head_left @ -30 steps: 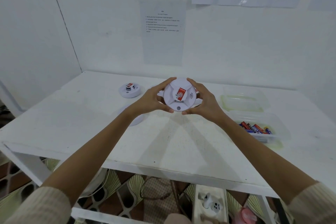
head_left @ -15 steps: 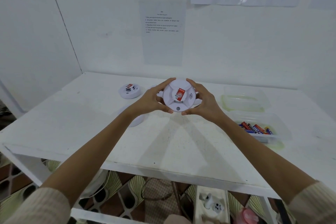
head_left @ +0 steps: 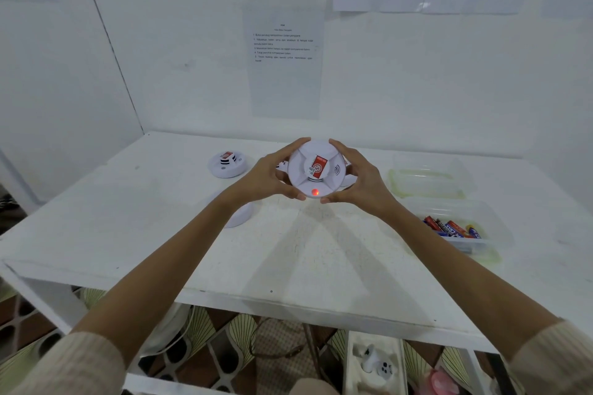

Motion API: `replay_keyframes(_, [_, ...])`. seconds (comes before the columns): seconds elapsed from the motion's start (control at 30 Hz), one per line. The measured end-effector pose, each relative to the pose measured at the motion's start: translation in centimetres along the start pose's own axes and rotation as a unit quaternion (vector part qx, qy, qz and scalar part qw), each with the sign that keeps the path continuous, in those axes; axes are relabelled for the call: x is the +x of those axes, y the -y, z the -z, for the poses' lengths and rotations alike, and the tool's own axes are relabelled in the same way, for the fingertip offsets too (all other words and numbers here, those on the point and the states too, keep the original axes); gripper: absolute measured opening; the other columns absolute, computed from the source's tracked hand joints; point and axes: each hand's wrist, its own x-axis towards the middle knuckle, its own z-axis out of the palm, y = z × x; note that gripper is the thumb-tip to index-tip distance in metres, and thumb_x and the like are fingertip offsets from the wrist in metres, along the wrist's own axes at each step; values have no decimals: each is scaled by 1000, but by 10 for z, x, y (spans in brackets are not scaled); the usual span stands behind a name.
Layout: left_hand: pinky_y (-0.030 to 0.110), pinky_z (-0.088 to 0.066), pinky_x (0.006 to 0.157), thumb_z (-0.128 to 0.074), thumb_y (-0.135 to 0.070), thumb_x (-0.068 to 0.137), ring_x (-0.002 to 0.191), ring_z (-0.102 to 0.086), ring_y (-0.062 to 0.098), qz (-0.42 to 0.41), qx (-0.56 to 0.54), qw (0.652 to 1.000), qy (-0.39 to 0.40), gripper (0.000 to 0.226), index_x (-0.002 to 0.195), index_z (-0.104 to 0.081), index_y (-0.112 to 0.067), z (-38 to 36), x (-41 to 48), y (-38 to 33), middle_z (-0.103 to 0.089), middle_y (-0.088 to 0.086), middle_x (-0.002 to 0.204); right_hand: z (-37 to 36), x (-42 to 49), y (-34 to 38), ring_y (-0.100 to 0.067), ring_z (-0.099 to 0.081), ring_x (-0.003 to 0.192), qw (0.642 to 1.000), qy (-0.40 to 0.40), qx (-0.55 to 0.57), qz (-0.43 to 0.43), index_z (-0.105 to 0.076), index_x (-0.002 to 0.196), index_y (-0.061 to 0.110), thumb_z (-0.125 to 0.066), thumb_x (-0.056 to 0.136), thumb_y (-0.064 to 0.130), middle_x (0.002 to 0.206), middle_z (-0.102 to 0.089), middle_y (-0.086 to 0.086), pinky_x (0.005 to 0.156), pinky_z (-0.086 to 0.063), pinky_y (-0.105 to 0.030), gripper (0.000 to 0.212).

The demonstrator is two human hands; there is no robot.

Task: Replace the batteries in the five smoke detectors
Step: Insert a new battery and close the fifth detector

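A closed grip of left hand and right hand holds a smoke detector by its rim, red light glowing, apparently under test; next, set it on the tabletop.

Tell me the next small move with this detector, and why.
Probably set the detector down on the table. The left hand and right hand grip its rim, and its red light glows, suggesting it has power.

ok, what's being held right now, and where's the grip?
One white smoke detector. The grip is on its round rim: left hand on the left edge, right hand on the right edge.
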Motion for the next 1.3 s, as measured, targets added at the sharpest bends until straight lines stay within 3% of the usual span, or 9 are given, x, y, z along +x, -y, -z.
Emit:
replay_keyframes(0.27, [20,-53,77,-80,-1,67,120,-50,14,-4,7,1000,-3,93,140,-30,-29,1,0,-2,-47,-5,138,0,-1,3,-15,-56,104,1000,-1,-11,7,-36,138,27,-89,52,13,130,-49,6,83,-51,-25,103])
replay_keyframes(0.43, [23,-53,80,-81,-1,66,121,-49,11,-7,2,1000,-3,93,139,-31,-30,0,-3,-2,-48,-7,137,1,-4,4,-13,-56,104,1000,-3,-16,12,-36,138,25,-89,52,13,126,-48,9,80,-49,-14,102])
replay_keyframes(0.63, [22,-53,82,-81,-2,66,121,-50,12,-11,4,1000,-1,91,139,-32,-28,-2,-3,-4,-49,-6,136,2,-8,6,-12,-55,103,1000,-8,-16,14,-37,138,26,-89,51,13,125,-49,9,83,-48,-18,102])
replay_keyframes(0.8, [18,-51,82,-81,-3,66,121,-50,12,-15,11,1000,-2,91,138,-32,-29,-2,-2,-6,-48,-4,137,4,-8,7,-3,-50,106,1000,-10,-19,11,-37,138,25,-89,52,13,125,-48,13,83,-40,-2,102])
replay_keyframes(1.03, [18,-51,82,-82,-2,64,120,-51,10,-12,13,1000,-3,94,140,-32,-25,-3,-3,-8,-49,-4,137,7,-10,10,-2,-49,108,1000,-12,-21,12,-37,138,24,-90,50,12,124,-48,15,84,-38,1,103])
replay_keyframes(1.3, [21,-52,87,-84,-7,64,122,-50,12,-13,26,999,-15,96,143,-32,-22,-7,-4,-13,-48,-4,138,12,-16,17,-9,-50,108,1000,-13,-22,17,-37,139,20,-89,52,10,126,-48,11,92,-44,-23,102])
